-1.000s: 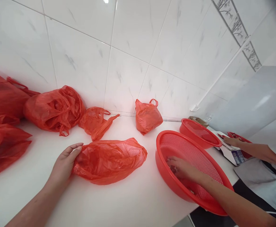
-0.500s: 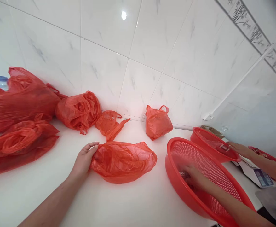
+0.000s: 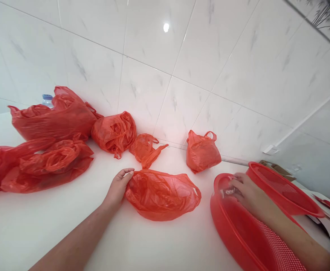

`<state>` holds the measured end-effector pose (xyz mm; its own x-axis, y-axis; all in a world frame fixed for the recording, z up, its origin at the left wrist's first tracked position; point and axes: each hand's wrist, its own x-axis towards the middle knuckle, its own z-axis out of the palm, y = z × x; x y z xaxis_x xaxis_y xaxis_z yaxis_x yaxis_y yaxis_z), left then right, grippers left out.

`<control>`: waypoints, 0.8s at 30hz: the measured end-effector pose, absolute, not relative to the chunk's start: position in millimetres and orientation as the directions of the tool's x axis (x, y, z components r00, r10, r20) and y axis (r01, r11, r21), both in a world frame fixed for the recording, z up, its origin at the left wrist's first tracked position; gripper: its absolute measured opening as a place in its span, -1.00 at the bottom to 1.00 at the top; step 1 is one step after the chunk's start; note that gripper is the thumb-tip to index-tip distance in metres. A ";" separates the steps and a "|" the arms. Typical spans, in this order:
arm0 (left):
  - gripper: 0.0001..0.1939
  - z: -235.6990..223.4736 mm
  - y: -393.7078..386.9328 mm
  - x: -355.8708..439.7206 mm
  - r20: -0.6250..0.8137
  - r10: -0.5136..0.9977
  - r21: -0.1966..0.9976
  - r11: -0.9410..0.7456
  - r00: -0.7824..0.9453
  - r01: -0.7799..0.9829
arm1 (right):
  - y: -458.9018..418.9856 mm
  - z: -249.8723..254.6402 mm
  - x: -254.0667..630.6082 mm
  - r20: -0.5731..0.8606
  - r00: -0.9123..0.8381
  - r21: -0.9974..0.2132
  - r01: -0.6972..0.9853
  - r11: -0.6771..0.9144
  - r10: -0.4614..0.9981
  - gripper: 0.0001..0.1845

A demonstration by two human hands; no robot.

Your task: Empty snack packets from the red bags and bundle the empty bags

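My left hand [image 3: 119,185] rests on the white counter [image 3: 54,226] and grips the left edge of a flat red plastic bag [image 3: 165,194]. My right hand [image 3: 245,194] hovers over the far rim of a large red plastic colander [image 3: 238,233] at the right, fingers closed on a small whitish thing I cannot make out. The colander's near part runs off the frame's bottom.
Several more red plastic bags lie along the tiled wall: a small knotted one [image 3: 202,151], a crumpled one [image 3: 146,149], a bulging one [image 3: 114,132] and big ones at the left [image 3: 52,118]. A second red colander [image 3: 283,188] stands at the right. A bottle cap [image 3: 47,98] shows behind the bags.
My right hand has risen from the bottom of the colander to its far rim, holding something small. The view has swung left. The other person's hands have nearly left the frame.
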<state>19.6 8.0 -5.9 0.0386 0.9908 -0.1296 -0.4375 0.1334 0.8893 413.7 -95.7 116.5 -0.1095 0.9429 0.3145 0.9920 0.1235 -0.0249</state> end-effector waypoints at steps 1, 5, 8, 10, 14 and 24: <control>-0.60 -6.6 8.2 19.6 -0.126 0.991 0.887 0.130 0.039 -0.443 | -91.6 126.7 392.7 0.309 -0.150 -0.007 0.987 0.161 0.939 -0.88; -0.59 -7.6 8.8 19.1 -0.105 0.992 0.869 0.122 0.063 -0.479 | -80.8 139.0 295.7 0.140 -0.420 -0.038 0.903 0.429 0.897 -0.73; -0.59 -7.5 9.0 18.8 -0.097 0.992 0.857 0.123 0.078 -0.501 | -68.5 120.4 240.0 0.097 -0.626 0.063 0.780 0.623 0.774 -0.71; -0.59 -7.9 9.2 18.6 -0.094 0.993 0.852 0.120 0.078 -0.509 | -55.7 104.2 219.2 0.075 -0.706 0.136 0.707 0.694 0.705 -0.71; -0.60 -11.3 10.6 18.6 -0.080 0.993 0.842 0.112 0.083 -0.528 | -32.9 89.7 211.0 0.052 -0.767 0.249 0.631 0.735 0.640 -0.62; -0.63 -17.0 14.2 19.3 -0.063 0.995 0.843 0.093 0.074 -0.530 | -101.0 132.3 342.8 0.327 -0.099 0.192 0.981 0.037 0.940 -0.71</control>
